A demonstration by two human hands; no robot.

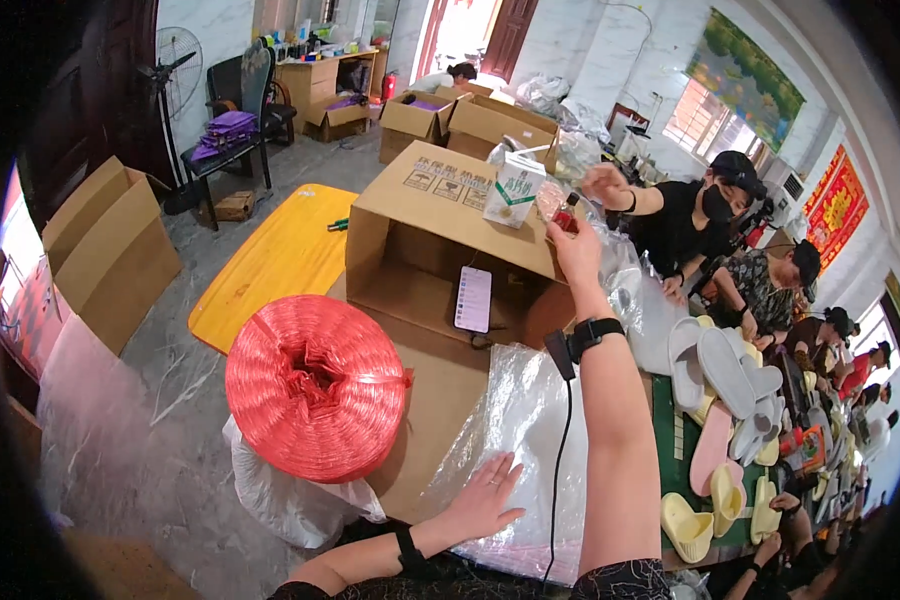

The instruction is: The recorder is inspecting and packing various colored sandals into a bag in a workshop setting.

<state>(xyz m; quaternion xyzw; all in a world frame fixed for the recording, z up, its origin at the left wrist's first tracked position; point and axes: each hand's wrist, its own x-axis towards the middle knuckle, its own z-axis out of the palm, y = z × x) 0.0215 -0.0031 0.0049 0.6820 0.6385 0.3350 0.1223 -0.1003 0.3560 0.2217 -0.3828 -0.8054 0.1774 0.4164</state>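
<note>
While flat under left hand [482,505] — plastic sheeting [518,420], long axis forward.

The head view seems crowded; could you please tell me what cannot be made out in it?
Head view, small red object: partly covered by the right hand; exact kind unclear.
Head view, smartphone: screen details too small.
Head view, red twine roll: underside hidden by its own bulk.
Head view, left hand: palm hidden by its back.

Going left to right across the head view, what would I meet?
Open brown cardboard box, round red plastic twine roll, rectangular white-and-green carton, right hand, pink slipper, rectangular red wall banner.
</note>
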